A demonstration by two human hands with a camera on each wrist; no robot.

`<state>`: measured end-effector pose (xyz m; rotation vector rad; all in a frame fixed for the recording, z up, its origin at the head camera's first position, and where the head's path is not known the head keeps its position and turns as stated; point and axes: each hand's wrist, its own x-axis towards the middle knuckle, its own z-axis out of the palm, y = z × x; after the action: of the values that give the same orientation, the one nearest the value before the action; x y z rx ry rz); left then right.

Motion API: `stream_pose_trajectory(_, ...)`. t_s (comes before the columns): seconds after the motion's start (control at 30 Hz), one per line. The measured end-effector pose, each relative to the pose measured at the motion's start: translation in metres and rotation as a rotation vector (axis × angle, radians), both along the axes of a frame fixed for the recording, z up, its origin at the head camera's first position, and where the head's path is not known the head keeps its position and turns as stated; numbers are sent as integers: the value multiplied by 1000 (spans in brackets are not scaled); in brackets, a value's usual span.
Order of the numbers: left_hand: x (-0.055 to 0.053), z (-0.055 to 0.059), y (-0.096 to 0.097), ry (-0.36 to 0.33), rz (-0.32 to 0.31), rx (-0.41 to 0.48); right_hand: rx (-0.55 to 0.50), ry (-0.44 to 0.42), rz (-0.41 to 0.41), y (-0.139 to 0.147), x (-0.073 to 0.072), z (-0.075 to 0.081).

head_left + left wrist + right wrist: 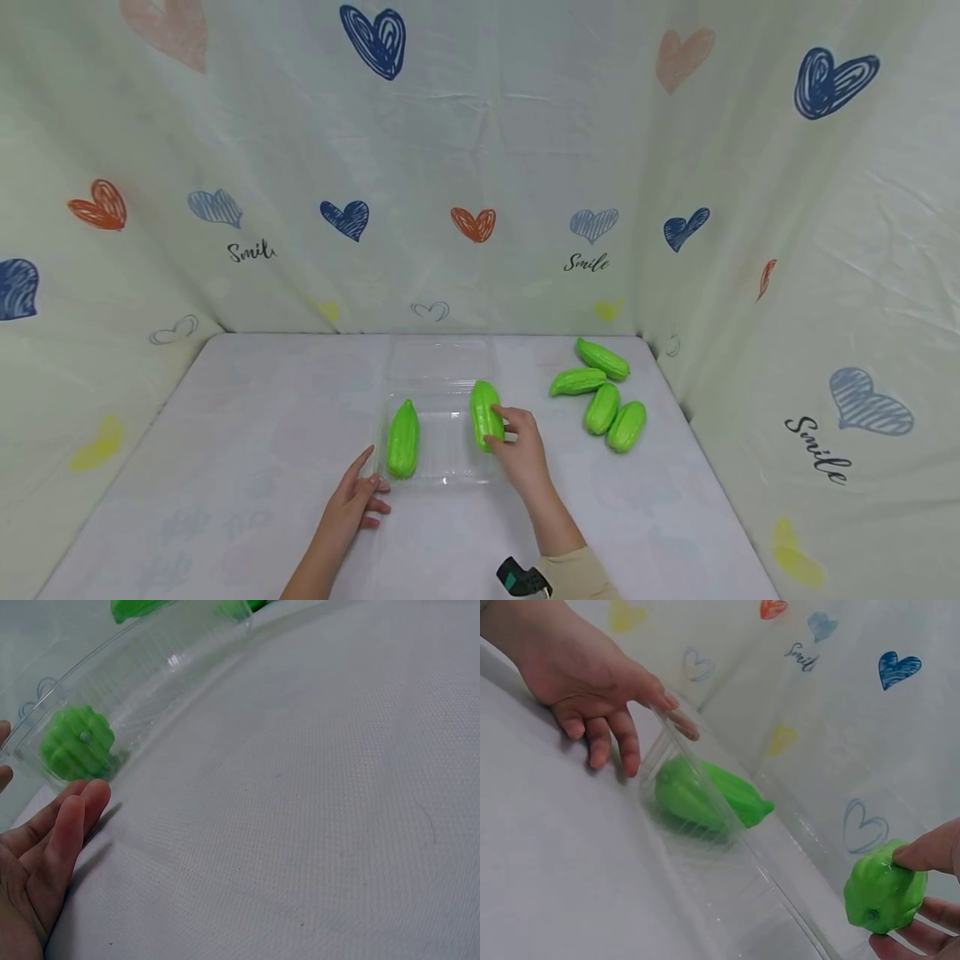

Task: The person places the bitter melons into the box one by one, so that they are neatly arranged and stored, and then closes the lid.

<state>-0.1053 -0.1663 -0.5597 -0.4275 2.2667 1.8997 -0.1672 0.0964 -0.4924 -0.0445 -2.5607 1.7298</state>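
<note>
Green ridged oblong gourd (483, 408), pinched by the right hand (525, 450) at the clear plastic box's (446, 435) right end, seems mid-placement, needing gentle lowering, while the left hand's (349, 505) loosely spread fingers sit at the near-left corner.

Tray (446, 437): clr plastic, glossy. Gourds (402, 442): plastic-lkg, shiny, ridged. Tablecloth (300, 787): matt, woven. Backdrop (487, 133): creased cloth.

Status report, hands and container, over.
Right hand gripping green gourd at right end of clear container. Left hand at near-left corner. Another gourd inside. No obstruction visible.
</note>
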Motion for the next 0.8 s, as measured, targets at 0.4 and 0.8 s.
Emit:
stream_pose_trajectory(0.4,-1,-2,0,0,2,-2,23,-52,41,-19,3,-2)
stream_pose_trajectory(0.8,-1,-3,-1,2,0,3,12,-53,92,-33,5,-8)
